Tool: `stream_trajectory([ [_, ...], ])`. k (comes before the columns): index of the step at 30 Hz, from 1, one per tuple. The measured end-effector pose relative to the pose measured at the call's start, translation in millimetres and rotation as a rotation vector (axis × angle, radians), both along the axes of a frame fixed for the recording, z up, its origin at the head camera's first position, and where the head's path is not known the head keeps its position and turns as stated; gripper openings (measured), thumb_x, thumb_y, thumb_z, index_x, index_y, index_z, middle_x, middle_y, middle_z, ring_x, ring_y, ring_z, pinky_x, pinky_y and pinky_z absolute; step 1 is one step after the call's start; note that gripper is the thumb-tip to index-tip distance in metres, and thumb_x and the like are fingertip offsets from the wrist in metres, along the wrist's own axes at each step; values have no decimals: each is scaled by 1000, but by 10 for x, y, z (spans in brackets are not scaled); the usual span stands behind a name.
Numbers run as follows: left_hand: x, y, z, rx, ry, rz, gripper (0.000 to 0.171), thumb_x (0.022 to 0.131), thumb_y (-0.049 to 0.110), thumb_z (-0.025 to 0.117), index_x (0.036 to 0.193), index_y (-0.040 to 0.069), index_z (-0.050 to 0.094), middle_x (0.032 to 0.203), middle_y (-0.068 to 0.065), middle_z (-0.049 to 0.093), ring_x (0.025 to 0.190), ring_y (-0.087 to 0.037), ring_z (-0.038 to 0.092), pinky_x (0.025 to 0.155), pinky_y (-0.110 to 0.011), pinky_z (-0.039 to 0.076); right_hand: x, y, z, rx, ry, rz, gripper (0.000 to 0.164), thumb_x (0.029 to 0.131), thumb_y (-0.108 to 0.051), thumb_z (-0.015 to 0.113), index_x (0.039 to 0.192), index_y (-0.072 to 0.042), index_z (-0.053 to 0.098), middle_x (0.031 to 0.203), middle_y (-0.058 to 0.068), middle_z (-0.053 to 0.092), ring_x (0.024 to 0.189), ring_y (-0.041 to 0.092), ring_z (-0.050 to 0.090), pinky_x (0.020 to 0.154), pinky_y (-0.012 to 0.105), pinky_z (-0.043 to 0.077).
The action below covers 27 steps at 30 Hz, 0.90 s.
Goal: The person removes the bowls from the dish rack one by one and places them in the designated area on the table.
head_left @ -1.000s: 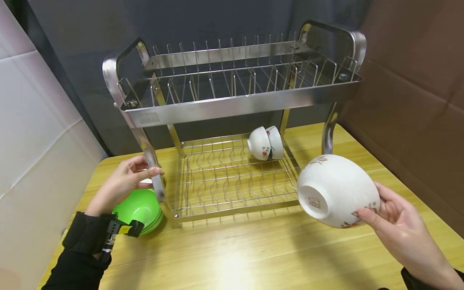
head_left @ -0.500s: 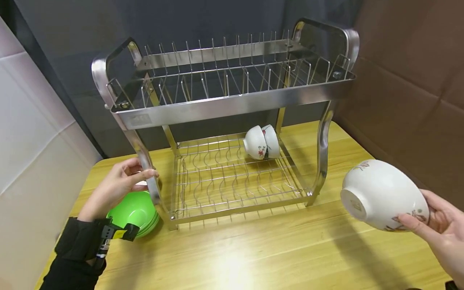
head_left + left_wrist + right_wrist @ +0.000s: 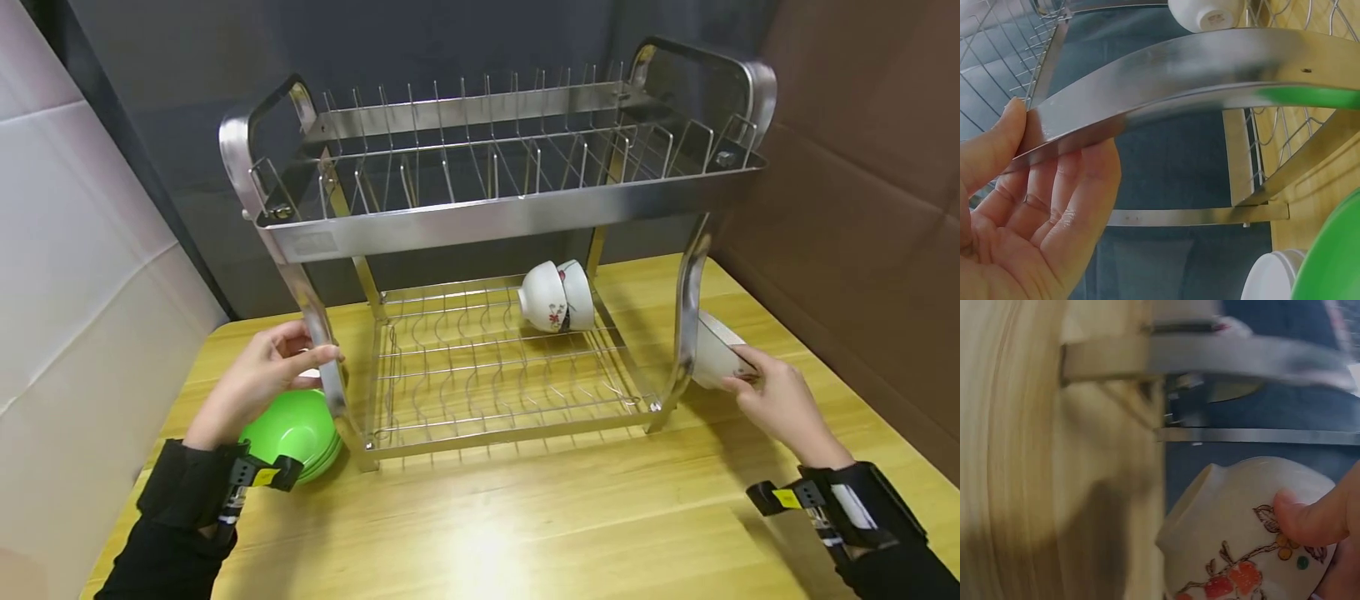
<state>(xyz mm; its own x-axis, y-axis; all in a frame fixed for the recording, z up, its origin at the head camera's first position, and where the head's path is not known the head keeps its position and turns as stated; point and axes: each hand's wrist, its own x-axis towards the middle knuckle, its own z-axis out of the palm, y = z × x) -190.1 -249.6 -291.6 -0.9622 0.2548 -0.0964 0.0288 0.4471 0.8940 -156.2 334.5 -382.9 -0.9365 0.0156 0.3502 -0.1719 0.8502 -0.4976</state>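
Observation:
My left hand (image 3: 251, 383) grips the left front leg (image 3: 1166, 72) of a two-tier metal dish rack (image 3: 480, 225), thumb on one side and fingers on the other. At the rack's right side, my right hand (image 3: 783, 408) holds a large white bowl (image 3: 716, 358) by its rim. The right front leg partly hides this bowl in the head view. In the right wrist view, the bowl's printed branch and red fruit show, with its foot toward the wooden table (image 3: 1016, 456). Two small white flowered bowls (image 3: 542, 297) lie on their sides, nested, on the lower tier.
A stack of green bowls (image 3: 292, 429) stands left of the rack, below my left hand. White dishes (image 3: 1267, 278) stand behind them. Upright wires line the upper tier (image 3: 517, 196). A brown wall (image 3: 862, 200) closes the right side, a white one (image 3: 67, 242) the left.
The large white bowl first swung right, away from the rack's front, then went back and left to behind the right front leg. My left hand stayed on the left leg.

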Motion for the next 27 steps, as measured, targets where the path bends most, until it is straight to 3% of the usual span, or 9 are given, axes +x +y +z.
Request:
stream_trajectory([
  [3, -8, 25, 4, 3, -1, 4, 30, 107, 18, 64, 129, -3, 58, 105, 8, 68, 94, -3, 67, 86, -22, 61, -195, -39, -75, 64, 7, 17, 34, 88, 10, 72, 121, 14, 64, 97, 38, 71, 77, 46, 67, 60, 32, 43],
  [8, -13, 41, 11, 12, 10, 9, 24, 108, 17, 63, 124, 0, 60, 101, 13, 68, 93, -2, 67, 85, -22, 61, -461, -117, -147, 151, 26, 39, 10, 84, 6, 73, 91, 5, 66, 76, 25, 71, 63, 35, 61, 54, 40, 40],
  [10, -9, 39, 11, 17, 15, 10, 22, 108, 16, 62, 124, 1, 60, 101, 13, 68, 93, -2, 67, 85, -23, 61, -548, -135, -173, 174, 10, 32, 9, 87, 2, 72, 83, 4, 64, 74, 25, 69, 63, 39, 63, 53, 46, 44],
  [15, -2, 37, 2, 32, 19, 5, 25, 108, 15, 62, 126, -2, 59, 102, 11, 68, 93, -2, 68, 85, -22, 61, -679, -147, -234, 214, -51, 20, 18, 97, -6, 65, 103, 9, 71, 91, 37, 70, 84, 59, 69, 61, 64, 53],
  [18, 0, 37, -2, 32, 20, 5, 26, 108, 15, 63, 126, -3, 58, 103, 10, 68, 93, -2, 68, 85, -22, 61, -707, -146, -269, 207, -60, 19, 23, 98, -8, 67, 114, 9, 71, 96, 39, 70, 87, 60, 69, 64, 66, 54],
  [27, 1, 30, -8, 33, 14, 14, 20, 108, 15, 63, 121, 0, 60, 101, 11, 68, 93, -3, 67, 84, -23, 61, -730, -115, -353, 206, -31, -1, 24, 98, -9, 68, 98, 15, 68, 84, 38, 66, 75, 58, 67, 58, 65, 51],
])
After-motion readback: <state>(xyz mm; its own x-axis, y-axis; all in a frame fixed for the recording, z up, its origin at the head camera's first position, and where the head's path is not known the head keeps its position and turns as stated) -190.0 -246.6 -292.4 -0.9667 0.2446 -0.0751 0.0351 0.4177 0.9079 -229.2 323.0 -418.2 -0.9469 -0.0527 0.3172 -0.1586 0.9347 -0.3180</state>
